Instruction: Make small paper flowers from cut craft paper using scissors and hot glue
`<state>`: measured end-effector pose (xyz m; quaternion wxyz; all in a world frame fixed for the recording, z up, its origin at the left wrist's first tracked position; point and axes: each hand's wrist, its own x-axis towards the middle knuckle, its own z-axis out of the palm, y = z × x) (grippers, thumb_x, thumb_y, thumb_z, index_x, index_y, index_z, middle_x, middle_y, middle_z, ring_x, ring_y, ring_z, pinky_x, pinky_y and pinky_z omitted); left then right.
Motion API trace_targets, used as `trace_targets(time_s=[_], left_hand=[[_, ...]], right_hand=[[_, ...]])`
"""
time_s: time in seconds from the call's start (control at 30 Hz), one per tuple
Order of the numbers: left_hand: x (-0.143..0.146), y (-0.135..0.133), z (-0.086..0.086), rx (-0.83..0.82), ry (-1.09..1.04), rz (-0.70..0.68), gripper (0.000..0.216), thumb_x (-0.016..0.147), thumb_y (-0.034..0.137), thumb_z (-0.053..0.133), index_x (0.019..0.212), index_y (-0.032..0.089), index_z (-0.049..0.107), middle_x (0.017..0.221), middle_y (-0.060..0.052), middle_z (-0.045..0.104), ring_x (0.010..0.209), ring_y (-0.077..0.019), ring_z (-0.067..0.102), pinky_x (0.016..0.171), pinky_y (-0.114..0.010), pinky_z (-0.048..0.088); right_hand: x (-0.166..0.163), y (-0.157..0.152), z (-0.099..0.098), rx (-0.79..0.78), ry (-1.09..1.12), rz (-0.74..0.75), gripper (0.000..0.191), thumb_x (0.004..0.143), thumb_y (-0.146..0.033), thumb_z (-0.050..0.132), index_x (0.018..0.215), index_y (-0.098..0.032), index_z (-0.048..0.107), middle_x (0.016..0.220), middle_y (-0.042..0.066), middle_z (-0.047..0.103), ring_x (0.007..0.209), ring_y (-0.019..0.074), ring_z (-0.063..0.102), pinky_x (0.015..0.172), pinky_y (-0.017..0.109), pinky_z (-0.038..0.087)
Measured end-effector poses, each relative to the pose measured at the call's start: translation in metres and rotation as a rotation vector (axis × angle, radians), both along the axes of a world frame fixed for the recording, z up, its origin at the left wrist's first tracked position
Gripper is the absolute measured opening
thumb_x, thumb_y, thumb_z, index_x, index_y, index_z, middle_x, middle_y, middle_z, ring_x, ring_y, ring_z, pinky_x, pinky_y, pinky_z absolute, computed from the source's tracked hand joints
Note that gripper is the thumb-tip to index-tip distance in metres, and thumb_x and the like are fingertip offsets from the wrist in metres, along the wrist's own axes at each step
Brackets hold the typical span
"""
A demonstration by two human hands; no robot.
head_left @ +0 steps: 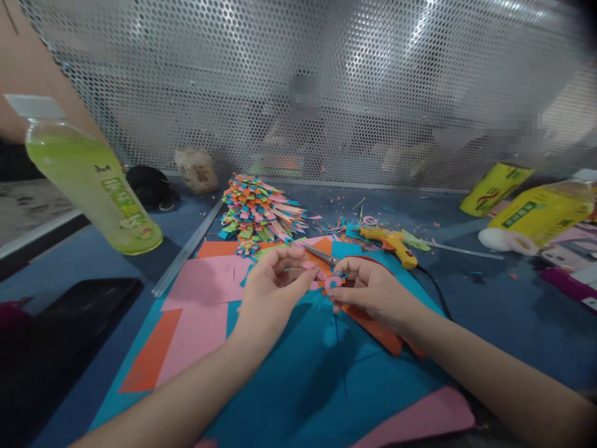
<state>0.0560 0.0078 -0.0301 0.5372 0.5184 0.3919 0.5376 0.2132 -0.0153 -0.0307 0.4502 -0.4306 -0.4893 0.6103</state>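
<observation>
My right hand [357, 287] pinches a small paper flower [334, 283] with a blue centre, a pink ring and orange and blue petals. Close beside it, the fingers of my left hand [282, 277] are closed on a small pink piece [310, 266]; whether it joins the flower I cannot tell. Scissors [321, 254] lie just behind my hands, their handles partly hidden by my right hand. Beneath are sheets of blue paper [280, 379], pink paper [205, 280] and orange paper [152, 348]. Another small flower [247, 249] lies farther back.
A pile of folded colourful strips [261, 208] stands at the back, near a yellow glue gun [392, 242] with a cord. Clear glue sticks [189, 249], a green drink bottle [93, 180] and a dark phone [69, 348] are left. Yellow bottles [543, 202] lie right, before a perforated metal screen [298, 74].
</observation>
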Motion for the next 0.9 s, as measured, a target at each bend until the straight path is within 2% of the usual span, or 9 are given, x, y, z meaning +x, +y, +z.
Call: trace_targets(time_s=[0.6, 0.77, 0.9], left_hand=[[-0.0016, -0.0006, 0.0043, -0.026, 0.015, -0.040, 0.025, 0.062, 0.019, 0.071, 0.078, 0.016, 0.053, 0.067, 0.001, 0.064, 0.060, -0.0122, 0.065, 0.052, -0.020, 0.048], [-0.0020, 0.0020, 0.0042, -0.043, 0.030, 0.006, 0.024, 0.061, 0.017, 0.071, 0.077, 0.015, 0.053, 0.068, 0.003, 0.062, 0.057, -0.0095, 0.063, 0.050, -0.018, 0.047], [-0.0018, 0.0037, 0.0034, -0.060, 0.025, 0.023, 0.026, 0.059, 0.018, 0.073, 0.076, 0.016, 0.054, 0.069, 0.002, 0.063, 0.058, -0.0110, 0.064, 0.051, -0.020, 0.048]], right_hand=[[-0.0007, 0.0002, 0.0029, 0.000, -0.011, -0.025, 0.032, 0.056, -0.023, 0.077, 0.069, -0.016, 0.048, 0.059, -0.006, 0.061, 0.047, 0.0070, 0.058, 0.048, 0.020, 0.048], [-0.0002, -0.0006, 0.0029, 0.014, -0.023, -0.023, 0.032, 0.056, -0.022, 0.076, 0.071, -0.016, 0.048, 0.060, -0.006, 0.060, 0.047, 0.0066, 0.058, 0.048, 0.019, 0.047], [0.0010, -0.0012, 0.0014, 0.034, -0.041, 0.005, 0.029, 0.059, -0.021, 0.074, 0.071, -0.016, 0.048, 0.063, -0.006, 0.061, 0.048, 0.0064, 0.059, 0.049, 0.019, 0.047]])
